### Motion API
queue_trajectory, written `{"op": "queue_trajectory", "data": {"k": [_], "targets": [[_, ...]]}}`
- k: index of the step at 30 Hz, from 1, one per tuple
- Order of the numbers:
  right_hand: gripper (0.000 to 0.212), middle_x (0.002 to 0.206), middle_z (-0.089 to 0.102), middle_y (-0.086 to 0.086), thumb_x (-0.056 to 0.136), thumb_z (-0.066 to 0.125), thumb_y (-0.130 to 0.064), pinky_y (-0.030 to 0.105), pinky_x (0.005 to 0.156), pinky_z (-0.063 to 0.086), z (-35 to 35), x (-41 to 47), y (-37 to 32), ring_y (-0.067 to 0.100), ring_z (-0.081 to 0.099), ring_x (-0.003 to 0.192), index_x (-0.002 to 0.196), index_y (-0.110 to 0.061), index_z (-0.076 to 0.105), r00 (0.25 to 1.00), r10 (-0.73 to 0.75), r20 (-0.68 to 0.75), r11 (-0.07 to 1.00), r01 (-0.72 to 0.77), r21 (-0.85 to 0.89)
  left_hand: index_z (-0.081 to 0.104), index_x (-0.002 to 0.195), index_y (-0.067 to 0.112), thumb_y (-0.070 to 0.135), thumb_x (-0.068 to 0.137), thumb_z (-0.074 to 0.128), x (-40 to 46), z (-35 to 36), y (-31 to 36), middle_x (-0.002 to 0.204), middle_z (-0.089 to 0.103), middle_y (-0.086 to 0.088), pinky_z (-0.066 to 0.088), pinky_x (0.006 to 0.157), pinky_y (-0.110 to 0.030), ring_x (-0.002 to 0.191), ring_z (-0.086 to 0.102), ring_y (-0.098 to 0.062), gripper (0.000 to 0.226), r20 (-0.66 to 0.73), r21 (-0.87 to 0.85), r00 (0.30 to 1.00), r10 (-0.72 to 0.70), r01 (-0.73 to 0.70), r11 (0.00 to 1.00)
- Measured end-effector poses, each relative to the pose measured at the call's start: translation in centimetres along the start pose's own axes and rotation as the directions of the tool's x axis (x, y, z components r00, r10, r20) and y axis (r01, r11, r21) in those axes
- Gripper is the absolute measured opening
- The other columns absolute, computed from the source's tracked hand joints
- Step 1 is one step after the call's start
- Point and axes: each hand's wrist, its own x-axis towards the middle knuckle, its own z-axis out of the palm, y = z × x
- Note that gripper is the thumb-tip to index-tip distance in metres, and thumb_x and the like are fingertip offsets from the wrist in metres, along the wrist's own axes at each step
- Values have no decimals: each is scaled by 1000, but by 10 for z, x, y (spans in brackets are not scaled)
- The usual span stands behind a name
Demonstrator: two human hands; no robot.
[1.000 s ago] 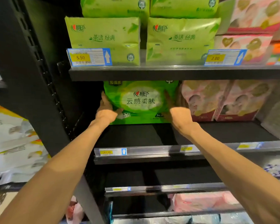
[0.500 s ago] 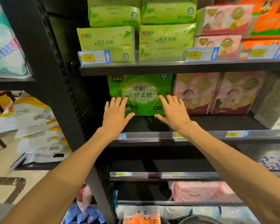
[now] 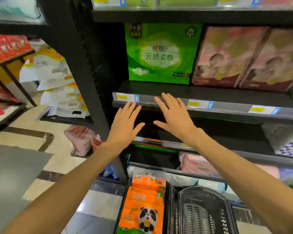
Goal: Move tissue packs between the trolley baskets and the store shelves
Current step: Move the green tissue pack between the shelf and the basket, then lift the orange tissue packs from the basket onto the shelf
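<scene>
On the left, beyond the black shelf upright (image 3: 78,68), another rack holds white and yellow bags; these look unrelated to the job in hand. The left hand (image 3: 125,122) hangs in the air in front of the shelf edge (image 3: 159,103), fingers straight and spread, its grip released and holding nothing. Just beside it, the right hand (image 3: 173,115) is the same: flat, spread, empty, apart from every pack.

Above and behind both hands, the green tissue pack (image 3: 161,53) stands upright at the left end of the shelf, set back from the front lip and touching the pink packs (image 3: 227,58) to its right. It sits square and needs no more adjusting, so that placement looks finished.

Lower down, the orange tissue packs (image 3: 142,208) with the panda print lie in the left trolley basket (image 3: 167,217), at least two of them, one behind the other. The black basket (image 3: 201,213) to their right shows only its slotted floor, as far as can be seen. My judgement is that one pack is shelved and the orange ones are left, so the task is partway through; the next reach would likely go down to that basket.
</scene>
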Motion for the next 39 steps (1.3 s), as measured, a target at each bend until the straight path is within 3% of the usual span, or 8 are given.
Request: {"op": "queue_trajectory", "data": {"k": [9,12,18,24,27,32,37,39], "targets": [[87,165,29,14,92,61,-59,52,122,25,98,-89,-64,31,27,153,161,-20,25,974,-36,223,994,13,104,44,153,14,49,98,56,-112,89,-22,160,42,-10,40,116,-53,149,36,-29,67,261,-105,965,-1,29,994],[90,166,27,13,91,62,-61,52,123,24,140,-122,-82,31,24,154,162,-22,22,939,20,343,990,-67,125,34,159,21,55,100,52,-151,125,-33,165,32,-5,31,123,-49,154,27,-25,70,350,-135,936,-24,76,988],[93,169,15,13,93,54,-66,54,124,18,222,-199,-114,32,12,157,164,-25,10,767,162,620,946,-300,125,32,159,20,61,100,45,-227,201,-54,165,33,-5,31,122,-48,152,30,-28,73,564,-196,819,-109,260,946],[94,169,13,7,94,46,-70,48,125,17,295,-270,-138,27,15,156,163,-28,-1,613,233,755,857,-496,139,26,161,26,83,90,22,-312,283,-67,165,32,-4,32,120,-50,152,29,-29,91,707,-177,675,-210,457,872],[97,167,18,4,90,53,-70,50,124,23,332,-293,-143,26,20,154,162,-32,1,540,286,791,771,-621,145,25,160,30,82,91,29,-345,321,-72,163,35,-2,37,118,-49,149,34,-27,87,764,-188,603,-231,550,814],[106,166,21,4,85,63,-70,55,120,29,401,-320,-150,27,24,152,162,-30,1,386,351,853,588,-800,120,27,154,37,66,92,59,-371,375,-76,151,46,4,51,103,-51,135,50,-22,76,769,-265,572,-287,693,671],[124,166,20,2,77,77,-66,51,122,29,458,-342,-159,28,21,154,163,-27,-5,174,305,936,202,-973,115,19,157,34,77,76,67,-389,428,-85,151,45,-4,52,100,-59,135,49,-30,103,825,-194,443,-352,806,558],[123,159,36,-4,69,78,-73,51,117,39,475,-351,-161,25,37,147,161,-33,7,150,319,936,79,-988,132,12,158,35,73,77,70,-392,437,-84,152,45,-5,54,96,-60,130,55,-30,107,850,-175,382,-364,856,487]]}}
